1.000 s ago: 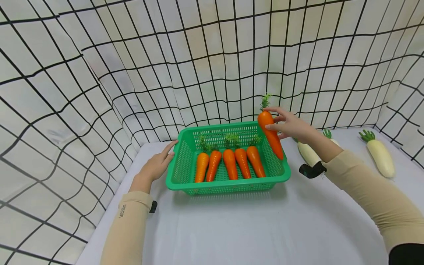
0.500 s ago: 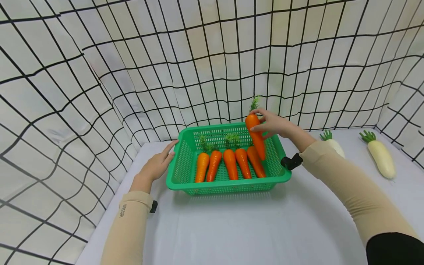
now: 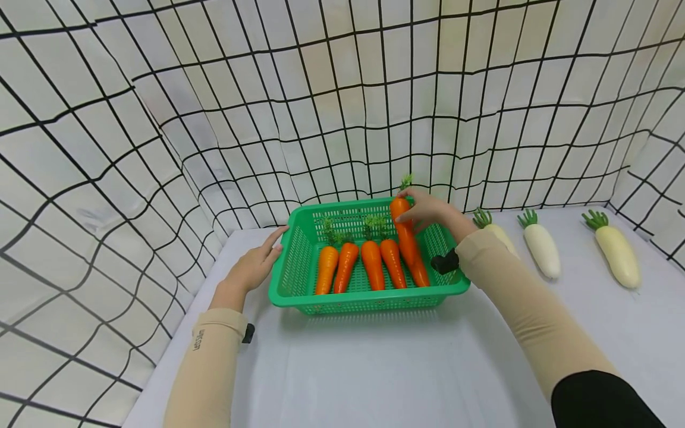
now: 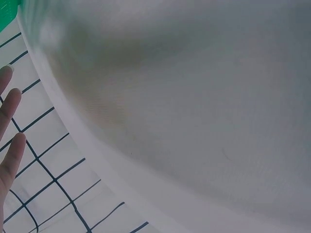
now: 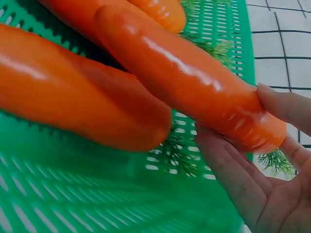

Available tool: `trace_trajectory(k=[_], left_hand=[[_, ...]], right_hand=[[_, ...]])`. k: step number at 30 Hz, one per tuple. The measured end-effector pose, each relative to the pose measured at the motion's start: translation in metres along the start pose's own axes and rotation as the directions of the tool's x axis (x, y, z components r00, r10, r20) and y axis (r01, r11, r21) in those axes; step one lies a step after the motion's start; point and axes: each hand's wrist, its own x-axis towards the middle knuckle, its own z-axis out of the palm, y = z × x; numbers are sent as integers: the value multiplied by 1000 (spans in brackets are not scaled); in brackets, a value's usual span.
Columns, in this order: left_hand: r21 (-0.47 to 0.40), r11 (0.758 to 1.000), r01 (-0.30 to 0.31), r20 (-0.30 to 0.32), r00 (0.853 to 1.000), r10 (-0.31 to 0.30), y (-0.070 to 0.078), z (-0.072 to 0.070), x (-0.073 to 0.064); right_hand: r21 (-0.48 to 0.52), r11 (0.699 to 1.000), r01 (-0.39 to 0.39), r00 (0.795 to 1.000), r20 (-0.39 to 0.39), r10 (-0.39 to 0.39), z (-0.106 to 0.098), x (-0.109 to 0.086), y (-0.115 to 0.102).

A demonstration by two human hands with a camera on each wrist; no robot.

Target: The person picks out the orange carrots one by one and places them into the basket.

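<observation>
My right hand pinches an orange carrot near its leafy top, thumb on one side and fingers on the other. The carrot slants tip-down inside the green basket, overlapping the rightmost carrot there. Up close in the right wrist view, the held carrot lies across my fingers, above another carrot. Several carrots with green tops lie side by side on the basket's floor. At the basket's left rim, my left hand rests with its fingers extended; its fingertips show at the left wrist view's edge.
Three white radishes lie to the right on the white-covered table: one partly behind my right sleeve, a middle one and a far-right one. Black netting over white sheeting stands behind and at both sides.
My right hand has carried the carrot leftward from the basket's right rim and lowered it in beside the other carrots. The radishes came out from behind the arm. My left hand stayed put.
</observation>
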Motion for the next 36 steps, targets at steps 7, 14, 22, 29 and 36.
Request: trace_trajectory(k=[7,14,22,29,36], left_hand=[[-4,1000,-8,-3,1000,8,1,-1,-1],[-9,1000,-22,-18,1000,21,3,-2,-1],[-6,1000,-17,-12,1000,17,2,-1,-1],[-9,1000,-17,-15,1000,17,3,0,-2],[-13,1000,-24,-17,1000,24,2,1,-1]], right_hand=[[-23,1000,-16,999,-37,15,10,11,8],[-114,994,-1,999,-46,-4,12,11,8],[-489,871,35,999,25,-26,15,10,10],[-582,813,-32,998,20,53,23,5,6],[-651,759,-17,997,43,59,24,2,7]])
